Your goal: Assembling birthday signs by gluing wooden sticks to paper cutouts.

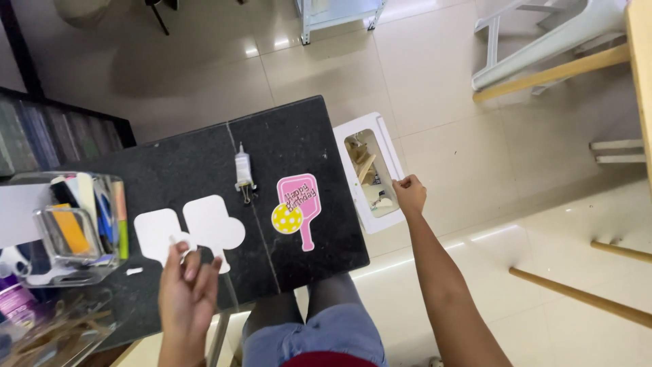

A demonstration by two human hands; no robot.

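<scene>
The white paddle-shaped cutout (212, 230) lies flat on the black table (176, 170), near its front edge, with its broad rounded head toward the far side and its narrow handle pointing back at the person; its long axis runs near to far, tilted a little. A second white cutout (156, 233) of the same shape lies just left of it, the two overlapping or touching at their edges. The left hand (188, 285) is raised over the handle ends, fingers loosely together, thumb and forefinger pinched on a small white scrap; whether it touches the cutouts I cannot tell. To the right lie a small glue tube (243, 171), nozzle toward the person, and a pink paddle cutout with a yellow dotted ball (297, 207), handle also toward the person. Beyond the table's right edge stands a white bin (353, 146) with scraps inside; the right hand (409, 195) grips its rim, fingers closed on it. At left stands a clear organiser (75, 228).
</scene>
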